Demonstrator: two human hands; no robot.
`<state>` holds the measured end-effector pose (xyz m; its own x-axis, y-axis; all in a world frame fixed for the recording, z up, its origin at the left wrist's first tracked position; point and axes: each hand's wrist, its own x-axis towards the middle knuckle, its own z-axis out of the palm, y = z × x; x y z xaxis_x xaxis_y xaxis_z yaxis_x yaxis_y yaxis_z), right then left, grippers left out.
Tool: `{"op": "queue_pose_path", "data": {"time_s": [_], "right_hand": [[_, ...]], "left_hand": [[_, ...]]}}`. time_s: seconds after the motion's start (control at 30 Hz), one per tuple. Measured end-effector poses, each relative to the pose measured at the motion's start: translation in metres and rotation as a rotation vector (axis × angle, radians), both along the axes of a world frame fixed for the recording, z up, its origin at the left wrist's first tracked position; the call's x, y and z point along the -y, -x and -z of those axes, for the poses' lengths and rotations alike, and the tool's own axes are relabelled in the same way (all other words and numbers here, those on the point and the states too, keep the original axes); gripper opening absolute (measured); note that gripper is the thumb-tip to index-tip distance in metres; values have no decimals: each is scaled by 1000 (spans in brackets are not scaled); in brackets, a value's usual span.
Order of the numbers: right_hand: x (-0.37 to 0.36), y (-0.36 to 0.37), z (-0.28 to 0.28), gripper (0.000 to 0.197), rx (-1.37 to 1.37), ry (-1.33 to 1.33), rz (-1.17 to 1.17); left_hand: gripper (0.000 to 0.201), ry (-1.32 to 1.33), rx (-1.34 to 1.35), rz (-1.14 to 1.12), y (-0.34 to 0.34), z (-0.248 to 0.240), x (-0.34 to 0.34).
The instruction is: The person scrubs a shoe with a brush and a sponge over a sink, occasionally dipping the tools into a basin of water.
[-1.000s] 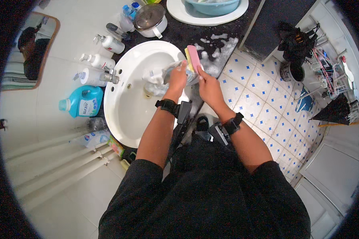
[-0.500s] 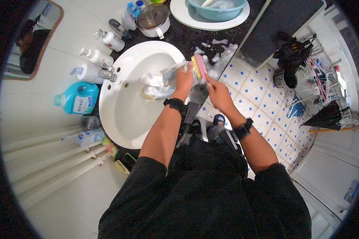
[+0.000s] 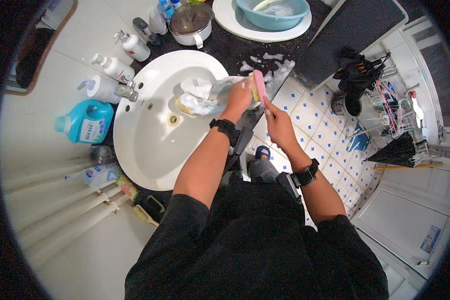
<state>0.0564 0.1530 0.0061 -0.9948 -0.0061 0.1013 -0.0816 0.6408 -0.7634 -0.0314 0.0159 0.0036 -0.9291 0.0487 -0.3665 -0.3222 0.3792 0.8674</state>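
My right hand [image 3: 280, 122] is closed round the handle of a pink scrubbing brush [image 3: 260, 88] with pale yellow bristles. The bristles face left, against or very close to my left hand [image 3: 239, 98]. That hand is closed on a wet, soapy white and grey cloth [image 3: 197, 102], which drapes over the right rim of the white sink [image 3: 150, 165] into the basin. The cloth's far end, under my left hand and the brush, is mostly hidden.
Pump bottles [image 3: 134, 46], a blue detergent jug [image 3: 89, 121] and a lidded pot [image 3: 190, 25] stand round the sink. A light blue basin [image 3: 275, 19] sits at the back. Suds [image 3: 280, 72] lie on the dark counter. A dark bin [image 3: 346, 105] stands right.
The brush and my left hand have moved slightly to the right. The view has shifted a little, so the sink's drain now shows. Both hands keep their hold.
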Motion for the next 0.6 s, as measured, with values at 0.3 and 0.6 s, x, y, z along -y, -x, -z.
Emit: {"op": "queue_pose_path", "data": {"time_s": [0.3, 0.6], "right_hand": [[-12, 15, -1, 39, 358, 196, 102], [-34, 41, 18, 37, 422, 293, 102]], "left_hand": [[47, -67, -136, -89, 9, 37, -23], [57, 87, 0, 7, 17, 20, -26]]}}
